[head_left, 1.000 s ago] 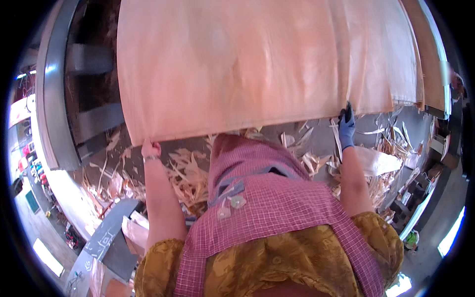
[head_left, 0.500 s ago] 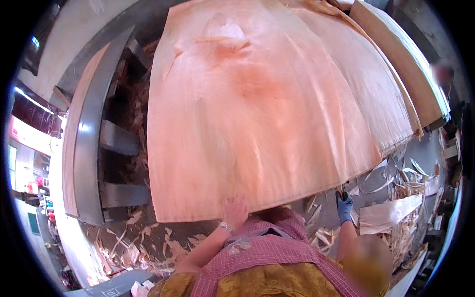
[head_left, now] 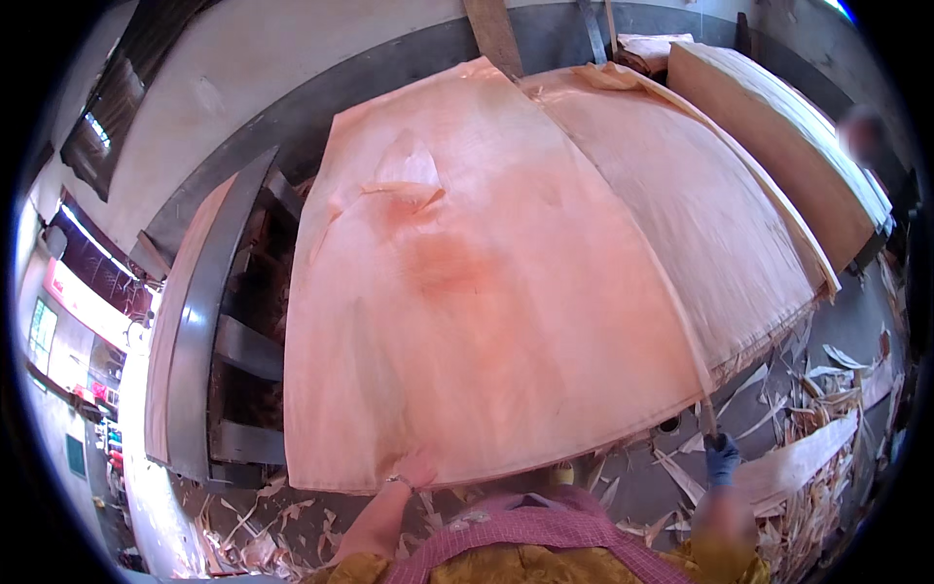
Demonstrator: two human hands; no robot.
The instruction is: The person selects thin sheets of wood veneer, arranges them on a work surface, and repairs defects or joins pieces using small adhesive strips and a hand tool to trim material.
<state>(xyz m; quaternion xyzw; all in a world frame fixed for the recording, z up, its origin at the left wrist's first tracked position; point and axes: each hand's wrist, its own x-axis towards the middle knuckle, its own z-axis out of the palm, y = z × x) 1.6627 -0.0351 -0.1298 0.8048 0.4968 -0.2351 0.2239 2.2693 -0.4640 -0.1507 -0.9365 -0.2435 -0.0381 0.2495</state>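
A large pale-orange wood veneer sheet [head_left: 506, 341] lies on top of a stack, with a raised torn flap in its upper left part. My bare left hand [head_left: 419, 468] rests open on the sheet's near edge, fingers stretched out; a bracelet circles the wrist. My right hand [head_left: 722, 459], in a blue glove, is closed just off the sheet's near right corner. A narrow pale thing [head_left: 709, 417] pokes out of it toward that corner; whether it is a tool or a strip of wood I cannot tell. Beside the sheet, more veneer [head_left: 671, 185] spreads to the right.
A grey metal frame with crossbars [head_left: 201, 321] stands on the left. Torn veneer scraps [head_left: 808, 457] litter the floor at right and below my left arm. Farther right is a tall veneer stack [head_left: 769, 136], with a blurred person [head_left: 861, 136] beyond it.
The view has tilted up, showing more wall. My left hand has slid left along the near edge. The top sheet's right-hand folds have smoothed, and my right hand stays by its near right corner.
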